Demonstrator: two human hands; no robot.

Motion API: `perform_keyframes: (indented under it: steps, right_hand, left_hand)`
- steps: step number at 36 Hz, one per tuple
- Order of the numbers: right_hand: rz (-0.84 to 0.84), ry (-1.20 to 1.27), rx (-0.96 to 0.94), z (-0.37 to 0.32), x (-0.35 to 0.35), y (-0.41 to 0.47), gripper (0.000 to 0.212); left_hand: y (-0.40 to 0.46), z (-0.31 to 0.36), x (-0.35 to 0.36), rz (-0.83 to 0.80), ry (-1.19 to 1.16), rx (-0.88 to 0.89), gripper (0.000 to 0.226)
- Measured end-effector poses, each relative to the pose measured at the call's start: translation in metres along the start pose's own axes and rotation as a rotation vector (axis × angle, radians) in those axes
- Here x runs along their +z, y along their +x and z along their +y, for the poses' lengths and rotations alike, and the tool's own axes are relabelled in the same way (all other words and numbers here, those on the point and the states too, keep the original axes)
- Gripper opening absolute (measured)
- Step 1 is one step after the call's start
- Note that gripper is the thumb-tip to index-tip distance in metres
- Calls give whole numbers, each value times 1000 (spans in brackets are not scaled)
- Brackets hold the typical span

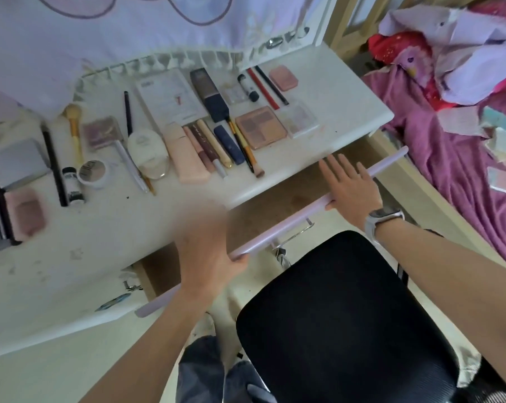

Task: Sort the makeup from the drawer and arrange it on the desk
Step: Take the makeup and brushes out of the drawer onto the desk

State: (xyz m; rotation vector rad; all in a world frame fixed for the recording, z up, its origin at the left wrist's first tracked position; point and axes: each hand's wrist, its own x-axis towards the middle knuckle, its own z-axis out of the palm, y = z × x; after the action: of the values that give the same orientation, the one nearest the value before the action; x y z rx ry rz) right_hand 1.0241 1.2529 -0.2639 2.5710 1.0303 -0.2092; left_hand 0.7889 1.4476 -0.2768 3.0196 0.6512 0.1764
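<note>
Left hand [205,257]: blurred, thumb hooked under the drawer front [289,225]; grip cannot be told.
Right hand [350,184]: fingers spread flat over the front's edge.
Tabletop [333,91]: makeup [216,132] in rows.

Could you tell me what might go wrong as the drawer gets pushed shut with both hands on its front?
1. The right hand lies flat over the drawer front with fingers reaching toward the desk edge; they could get pinched.
2. A jolt might roll the brush and other makeup lying near that edge into the drawer.
3. The left hand is blurred, so its grip is unclear.
</note>
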Motion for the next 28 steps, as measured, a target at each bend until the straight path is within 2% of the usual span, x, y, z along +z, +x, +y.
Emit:
perform_keyframes:
  steps: [10,20,28]
  right_hand:
    - [111,14,-12,-9,-10,25,96]
    - [180,8,-21,-18,-19,54,58]
    - [180,-50,13,-23,-16,54,56]
  left_hand:
    - [18,-15,10,170,76,41,82]
    - [29,-9,13,247,140,-21,48]
    - [29,-7,17,245,139,-33,45]
